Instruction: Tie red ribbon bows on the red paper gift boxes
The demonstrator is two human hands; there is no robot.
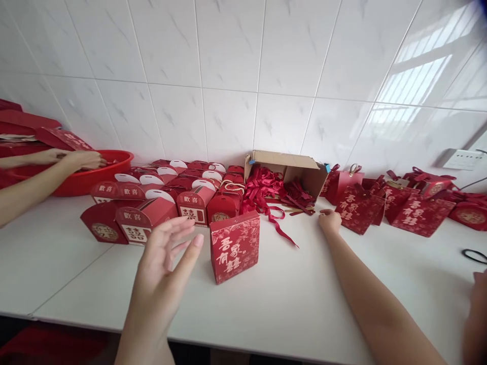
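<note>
My left hand (pixel 163 271) is open and empty, thumb and fingers apart, just left of a red gift box (pixel 235 248) with white lettering. That box stands upright on the white table with its top folded together. Farther forward, my right hand (pixel 329 221) has its fingers curled closed beside the right end of a cardboard carton (pixel 297 161). Whatever it may pinch is hidden. Dark red strips (pixel 300 209) lie just left of its fingertips. Red ribbons (pixel 264 182) fill the carton's left part, and one loose ribbon (pixel 279 225) trails onto the table.
Rows of red boxes (pixel 152 205) stand left of centre. Finished-looking boxes with ribbon handles (pixel 361 208) cluster at the right. Another person's hands (pixel 81 159) work over a red basin (pixel 114 170). Someone's arm (pixel 475 314) and a black ring-shaped handle (pixel 474 255) are at the right edge.
</note>
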